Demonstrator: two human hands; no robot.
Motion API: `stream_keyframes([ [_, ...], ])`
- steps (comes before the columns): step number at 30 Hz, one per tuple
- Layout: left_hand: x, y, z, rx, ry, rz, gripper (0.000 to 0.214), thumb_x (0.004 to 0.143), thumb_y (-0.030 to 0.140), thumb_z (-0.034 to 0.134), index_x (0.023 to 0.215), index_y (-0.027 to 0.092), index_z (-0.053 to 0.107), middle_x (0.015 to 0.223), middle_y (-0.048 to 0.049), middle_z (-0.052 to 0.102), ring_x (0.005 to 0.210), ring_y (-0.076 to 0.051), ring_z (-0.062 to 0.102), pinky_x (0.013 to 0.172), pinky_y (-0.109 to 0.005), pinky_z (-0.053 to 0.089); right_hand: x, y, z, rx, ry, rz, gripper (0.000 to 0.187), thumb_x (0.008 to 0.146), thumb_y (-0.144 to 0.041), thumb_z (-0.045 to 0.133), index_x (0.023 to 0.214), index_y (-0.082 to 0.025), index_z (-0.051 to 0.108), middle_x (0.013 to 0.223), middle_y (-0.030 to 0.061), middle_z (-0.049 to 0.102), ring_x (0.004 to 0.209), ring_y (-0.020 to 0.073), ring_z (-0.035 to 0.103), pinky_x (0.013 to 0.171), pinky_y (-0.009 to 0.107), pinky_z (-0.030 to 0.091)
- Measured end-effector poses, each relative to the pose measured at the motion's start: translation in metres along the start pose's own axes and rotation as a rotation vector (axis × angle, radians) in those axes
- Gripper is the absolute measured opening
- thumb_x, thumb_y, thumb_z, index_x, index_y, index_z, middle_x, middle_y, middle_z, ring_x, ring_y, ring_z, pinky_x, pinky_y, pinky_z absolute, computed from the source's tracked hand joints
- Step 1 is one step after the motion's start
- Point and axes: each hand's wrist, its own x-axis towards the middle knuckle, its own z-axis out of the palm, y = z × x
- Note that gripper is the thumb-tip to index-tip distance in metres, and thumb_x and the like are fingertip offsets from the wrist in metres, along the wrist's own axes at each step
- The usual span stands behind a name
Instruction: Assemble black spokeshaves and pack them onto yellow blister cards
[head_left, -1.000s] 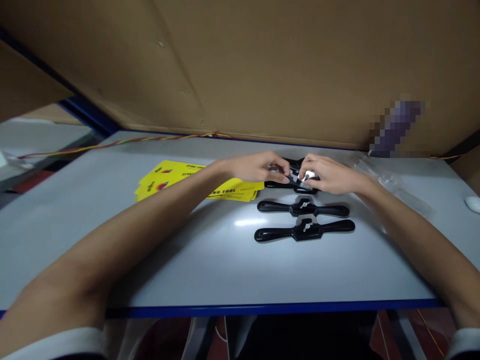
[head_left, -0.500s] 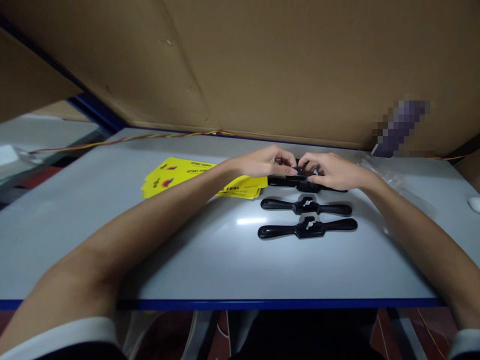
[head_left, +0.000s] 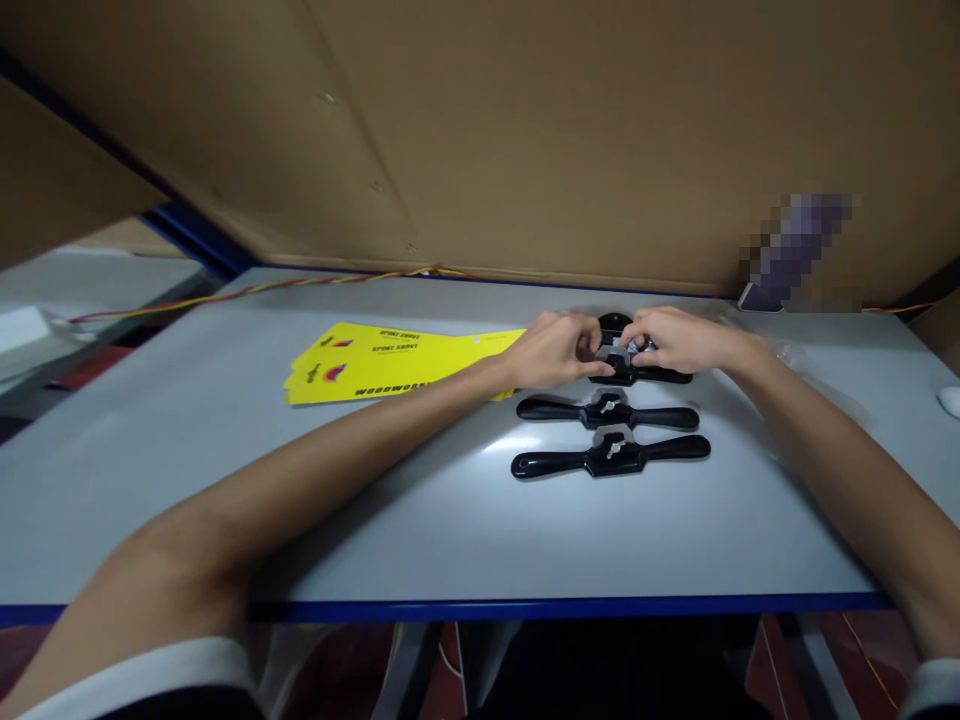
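Cards [head_left: 367, 362] lie left. My left fingers [head_left: 589, 332], half-curled, touch the third shave [head_left: 624, 372], beyond the middle shave [head_left: 606, 414]; grip unconfirmed. Middle shave, near shave [head_left: 615, 462]: blades [head_left: 600, 437] fitted. Third shave: fitting unconfirmed. My right fingers [head_left: 640, 326], bent, adjoin it; hold hidden.

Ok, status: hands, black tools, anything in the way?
Left hand, right hand: at a rear black tool, grip unclear. Two nearer black tools untouched on the tabletop. Left forearm covers part of the yellow cards.
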Motion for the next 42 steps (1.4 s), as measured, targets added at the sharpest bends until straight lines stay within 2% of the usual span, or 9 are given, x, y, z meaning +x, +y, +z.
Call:
stream_keyframes([
  [4, -0.003, 0.003, 0.000, 0.072, -0.012, -0.040, 0.039, 0.082, 0.052, 0.078, 0.098, 0.018, 0.064, 0.075, 0.0017, 0.060, 0.067, -0.016, 0.052, 0.066, -0.029, 0.033, -0.002, -0.002, -0.005, 0.076, -0.028, 0.121, 0.017, 0.090, -0.024, 0.064, 0.098, -0.018, 0.077, 0.071, -0.0014, 0.066, 0.066, 0.0153, 0.056, 0.066, 0.029, 0.037],
  [7, -0.003, 0.002, 0.000, 0.043, -0.055, -0.009, 0.046, 0.085, 0.048, 0.074, 0.116, 0.016, 0.065, 0.075, 0.0024, 0.060, 0.066, -0.016, 0.053, 0.067, -0.029, 0.035, -0.008, -0.004, -0.013, 0.080, 0.045, 0.167, 0.016, 0.091, -0.026, 0.064, 0.093, -0.018, 0.078, 0.074, 0.0010, 0.071, 0.068, 0.0159, 0.058, 0.069, 0.029, 0.040],
  [9, -0.004, 0.000, 0.000, 0.011, -0.085, 0.020, 0.045, 0.087, 0.046, 0.070, 0.120, 0.016, 0.065, 0.075, 0.0027, 0.059, 0.065, -0.015, 0.051, 0.067, -0.029, 0.036, -0.012, -0.010, -0.020, 0.085, 0.084, 0.169, 0.017, 0.092, -0.028, 0.065, 0.091, -0.018, 0.079, 0.081, 0.0037, 0.076, 0.073, 0.0171, 0.063, 0.072, 0.030, 0.042],
  [12, -0.004, -0.003, 0.001, -0.042, -0.122, 0.046, 0.041, 0.089, 0.044, 0.066, 0.119, 0.015, 0.065, 0.073, 0.0036, 0.056, 0.062, -0.014, 0.048, 0.067, -0.029, 0.037, -0.017, -0.022, -0.027, 0.093, 0.068, 0.151, 0.019, 0.092, -0.031, 0.066, 0.088, -0.019, 0.081, 0.080, 0.0037, 0.077, 0.072, 0.0180, 0.065, 0.075, 0.032, 0.043],
  [16, -0.005, -0.004, 0.001, -0.090, -0.141, 0.051, 0.036, 0.090, 0.042, 0.063, 0.115, 0.015, 0.064, 0.070, 0.0045, 0.053, 0.061, -0.013, 0.046, 0.066, -0.028, 0.037, -0.018, -0.033, -0.025, 0.105, -0.013, 0.155, 0.019, 0.093, -0.029, 0.064, 0.093, -0.021, 0.080, 0.065, -0.0011, 0.071, 0.058, 0.0156, 0.058, 0.070, 0.032, 0.041],
  [24, -0.005, -0.010, 0.005, -0.053, -0.090, 0.103, 0.033, 0.093, 0.046, 0.060, 0.109, 0.018, 0.063, 0.076, 0.0027, 0.058, 0.062, -0.013, 0.047, 0.067, -0.029, 0.037, -0.015, -0.034, -0.019, 0.084, 0.050, 0.057, 0.020, 0.090, -0.024, 0.060, 0.095, -0.018, 0.078, 0.083, 0.0034, 0.076, 0.073, 0.0173, 0.061, 0.073, 0.031, 0.039],
  [31, -0.006, -0.010, 0.005, -0.025, -0.089, 0.135, 0.034, 0.094, 0.047, 0.057, 0.109, 0.017, 0.061, 0.078, 0.0019, 0.058, 0.064, -0.014, 0.048, 0.067, -0.029, 0.037, -0.013, -0.037, -0.017, 0.038, 0.015, 0.054, 0.017, 0.094, -0.022, 0.059, 0.090, -0.020, 0.075, 0.081, 0.0030, 0.075, 0.072, 0.0172, 0.059, 0.071, 0.030, 0.037],
  [37, -0.006, -0.010, 0.005, -0.019, -0.094, 0.143, 0.033, 0.095, 0.047, 0.056, 0.110, 0.017, 0.061, 0.077, 0.0018, 0.057, 0.063, -0.015, 0.048, 0.066, -0.029, 0.037, -0.013, -0.037, -0.014, 0.000, 0.052, 0.019, 0.021, 0.098, -0.024, 0.055, 0.090, -0.019, 0.073, 0.082, 0.0043, 0.074, 0.073, 0.0173, 0.055, 0.070, 0.031, 0.035],
  [42, -0.006, -0.010, 0.004, -0.018, -0.093, 0.148, 0.034, 0.094, 0.049, 0.054, 0.107, 0.018, 0.059, 0.077, 0.0015, 0.057, 0.064, -0.015, 0.049, 0.066, -0.029, 0.036, -0.013, -0.036, -0.014, -0.013, 0.065, 0.000, 0.025, 0.101, -0.028, 0.055, 0.083, -0.019, 0.070, 0.071, 0.0025, 0.067, 0.070, 0.0168, 0.049, 0.067, 0.031, 0.032],
])
